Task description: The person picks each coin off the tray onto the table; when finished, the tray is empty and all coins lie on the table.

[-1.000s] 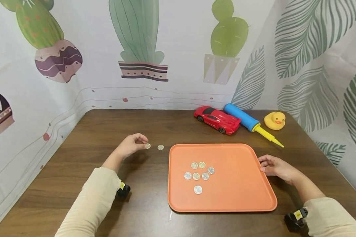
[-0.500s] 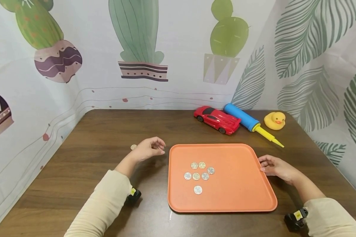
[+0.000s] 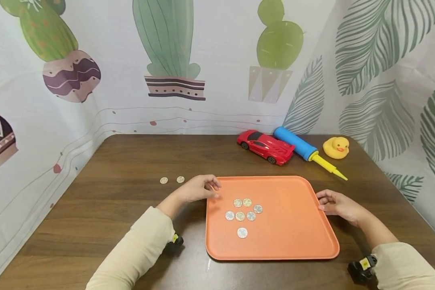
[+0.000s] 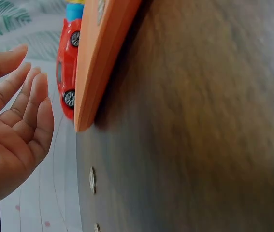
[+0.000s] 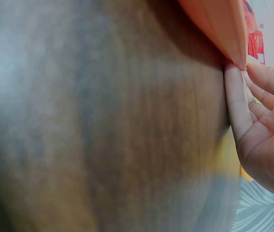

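My left hand (image 3: pixel 199 188) hovers by the upper left corner of the orange tray (image 3: pixel 293 237). In the left wrist view its fingers (image 4: pixel 39 92) are loosely bent and the thumb stands apart; nothing shows between them. Two coins (image 3: pixel 180 179) lie on the table left of the tray in the head view. Two coins (image 4: pixel 92 180) also show beyond the tray corner in the left wrist view. Several silver and gold coins (image 3: pixel 240 216) lie in the tray's left half. My right hand (image 3: pixel 338 206) pinches the tray's right rim, thumb above and a finger below.
A red toy car (image 3: pixel 265 147), a blue and yellow pump (image 3: pixel 301 146) and a yellow rubber duck (image 3: pixel 336 147) stand at the back right of the brown wooden table (image 3: pixel 76 225). A printed cloth (image 3: pixel 224 80) hangs behind the table's back edge.
My left hand has moved right from a coin on the table to the tray's corner. The rightmost table coin from one second ago is now out of sight in the head view. Right hand unmoved.
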The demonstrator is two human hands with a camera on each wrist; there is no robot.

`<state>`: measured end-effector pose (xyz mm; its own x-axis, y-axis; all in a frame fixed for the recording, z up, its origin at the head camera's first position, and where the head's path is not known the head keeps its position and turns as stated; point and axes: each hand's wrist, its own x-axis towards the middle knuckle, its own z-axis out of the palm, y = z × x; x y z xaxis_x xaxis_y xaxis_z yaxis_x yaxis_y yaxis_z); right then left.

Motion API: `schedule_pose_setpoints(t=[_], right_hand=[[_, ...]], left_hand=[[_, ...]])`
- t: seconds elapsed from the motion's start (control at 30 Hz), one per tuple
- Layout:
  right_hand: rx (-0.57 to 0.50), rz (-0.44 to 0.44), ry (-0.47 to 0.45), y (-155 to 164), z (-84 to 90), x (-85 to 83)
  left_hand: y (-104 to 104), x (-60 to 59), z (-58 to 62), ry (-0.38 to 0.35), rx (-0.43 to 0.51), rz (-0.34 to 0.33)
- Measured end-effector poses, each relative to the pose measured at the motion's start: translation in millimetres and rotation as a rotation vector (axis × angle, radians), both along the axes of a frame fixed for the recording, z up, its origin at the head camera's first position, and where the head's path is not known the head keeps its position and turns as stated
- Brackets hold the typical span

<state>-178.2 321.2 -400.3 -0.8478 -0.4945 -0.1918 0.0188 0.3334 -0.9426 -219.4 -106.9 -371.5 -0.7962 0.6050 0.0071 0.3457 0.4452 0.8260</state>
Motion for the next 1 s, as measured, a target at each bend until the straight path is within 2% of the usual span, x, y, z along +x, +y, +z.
schedule_pose_setpoints(t=[0.3, 0.57, 0.77, 1.0], right_hand=[[0.004, -0.004, 0.008, 0.5, -0.9, -0.3], [0.000, 0.001, 0.001, 0.6, -2.0, -0.1], [0.006, -0.003, 0.002, 0.7, -2.7, 1.0], [0.012, 0.008, 0.014, 1.1, -2.1, 0.2]], left_hand=[[20.3, -4.4, -6.1, 0.011, -0.080, -0.082], [41.6, -6.3, -12.4, 0.066, -0.186, -0.155], [53.0, -5.7, -13.0, 0.134, -0.263, -0.154], [58.4, -7.0, -14.1, 0.164, -0.341, -0.155]])
